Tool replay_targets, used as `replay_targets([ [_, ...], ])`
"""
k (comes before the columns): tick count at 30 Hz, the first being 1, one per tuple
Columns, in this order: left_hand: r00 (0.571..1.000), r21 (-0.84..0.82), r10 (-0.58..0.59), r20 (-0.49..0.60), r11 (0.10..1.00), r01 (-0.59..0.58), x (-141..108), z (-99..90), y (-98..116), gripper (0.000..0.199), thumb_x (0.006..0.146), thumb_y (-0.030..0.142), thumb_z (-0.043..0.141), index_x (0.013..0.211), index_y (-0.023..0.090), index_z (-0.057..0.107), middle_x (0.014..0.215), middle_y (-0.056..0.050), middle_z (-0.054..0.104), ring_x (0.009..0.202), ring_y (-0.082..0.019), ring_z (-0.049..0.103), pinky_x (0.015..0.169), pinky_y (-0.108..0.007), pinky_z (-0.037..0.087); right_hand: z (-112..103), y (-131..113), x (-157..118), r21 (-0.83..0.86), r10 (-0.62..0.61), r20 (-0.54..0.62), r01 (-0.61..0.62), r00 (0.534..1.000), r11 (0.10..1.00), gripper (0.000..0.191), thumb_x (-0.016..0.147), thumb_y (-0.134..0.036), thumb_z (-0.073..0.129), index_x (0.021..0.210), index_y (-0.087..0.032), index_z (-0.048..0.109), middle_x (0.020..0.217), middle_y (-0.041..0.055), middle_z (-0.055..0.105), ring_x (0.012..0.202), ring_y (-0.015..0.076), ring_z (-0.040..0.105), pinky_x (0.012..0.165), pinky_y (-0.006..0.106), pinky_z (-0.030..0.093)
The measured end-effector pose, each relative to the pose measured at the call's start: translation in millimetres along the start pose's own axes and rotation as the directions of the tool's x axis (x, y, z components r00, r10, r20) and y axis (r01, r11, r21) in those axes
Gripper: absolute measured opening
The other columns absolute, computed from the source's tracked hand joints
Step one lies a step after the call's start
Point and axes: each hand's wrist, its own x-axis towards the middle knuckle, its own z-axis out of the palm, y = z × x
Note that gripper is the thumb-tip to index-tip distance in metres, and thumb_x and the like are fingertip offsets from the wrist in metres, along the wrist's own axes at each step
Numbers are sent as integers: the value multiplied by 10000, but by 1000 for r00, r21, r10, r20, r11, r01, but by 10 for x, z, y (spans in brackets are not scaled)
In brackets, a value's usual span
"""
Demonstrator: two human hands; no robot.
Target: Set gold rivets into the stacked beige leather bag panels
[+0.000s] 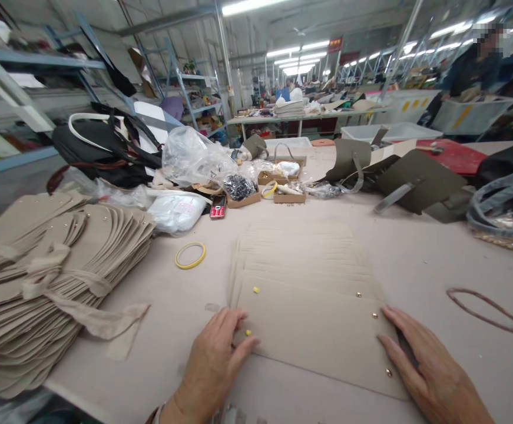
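Observation:
A beige panel (313, 333), leather-like, lies at the front of a spread stack of similar panels (291, 247). Two small yellow tape bits mark its left side, and several shiny metal studs (375, 316) line the right. My left hand (214, 359) is closed on the panel's left edge, thumb on top near a yellow bit. At the right edge, my right hand (428, 365) grips with thumb and fingers beside the studs; the fingers' undersides are hidden. A roll of yellow tape (190, 245) rests on the table left of the stack.
Tied bundles of beige panels (119, 235) fill the table's left. Behind are a red phone (218, 207), a plastic bag (194, 156) and small cardboard boxes (289, 198). Dark olive pieces (424, 182) and a brown cord loop (490, 306) lie right. A person (470, 70) stands farther back.

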Motion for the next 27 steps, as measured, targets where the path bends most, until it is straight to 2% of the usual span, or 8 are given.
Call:
replay_targets([
  [3, 997, -2, 66, -44, 998, -67, 229, -59, -21, 91, 937, 266, 501, 985, 211, 554, 855, -21, 591, 803, -180, 577, 704, -296, 457, 15, 11, -1, -29, -32, -12, 32, 999, 999, 469, 955, -456, 398, 1297, -148, 484, 1244, 148, 594, 1121, 304, 580, 966, 494, 470],
  [7, 998, 1, 60, -14, 998, -60, 461, 47, -71, 122, 944, 259, 477, 889, 210, 575, 839, -16, 598, 806, -172, 569, 726, -291, 442, 34, 11, -6, -58, -46, -3, 46, 999, 997, 466, 963, -452, 378, 1298, -144, 478, 1236, 152, 595, 1120, 301, 575, 948, 479, 474],
  [12, 1000, 21, -12, -20, 1000, 12, 490, 191, -112, 133, 919, 252, 503, 820, 209, 580, 793, -12, 584, 782, -179, 550, 713, -299, 417, 6, -17, -13, -78, -34, 46, 38, 998, 996, 473, 967, -445, 365, 1307, -135, 474, 1240, 157, 591, 1143, 312, 556, 966, 492, 451],
  [19, 997, -8, -79, -27, 997, 79, 518, 237, -78, 118, 902, 221, 502, 807, 195, 568, 783, -14, 583, 781, -178, 557, 724, -303, 431, -23, -53, 25, -87, -50, 68, 55, 996, 995, 487, 966, -450, 353, 1296, -115, 482, 1234, 173, 591, 1129, 325, 561, 960, 507, 454],
  [23, 997, -62, -79, -6, 995, 79, 494, 115, -166, 116, 913, 296, 501, 933, 203, 568, 795, 12, 607, 687, -131, 579, 649, -241, 474, -26, -47, 16, -35, 30, 83, -28, 996, 999, 484, 952, -473, 376, 1306, -159, 481, 1261, 143, 587, 1156, 315, 555, 980, 512, 462],
  [25, 990, -37, -129, -64, 991, 127, 491, -30, -321, 192, 933, 349, 462, 1034, 208, 546, 822, 12, 620, 686, -125, 596, 638, -228, 493, -46, -49, 14, 23, 108, 77, -110, 991, 994, 493, 943, -495, 383, 1309, -180, 481, 1281, 126, 583, 1155, 303, 567, 998, 504, 465],
  [27, 973, 76, -164, -160, 981, 178, 514, -198, -541, 233, 933, 388, 439, 1033, 207, 548, 870, -14, 626, 757, -154, 613, 686, -259, 507, -69, -48, 10, 75, 213, 67, -218, 975, 973, 491, 939, -511, 376, 1299, -199, 493, 1294, 109, 584, 1153, 295, 578, 1010, 499, 469],
])
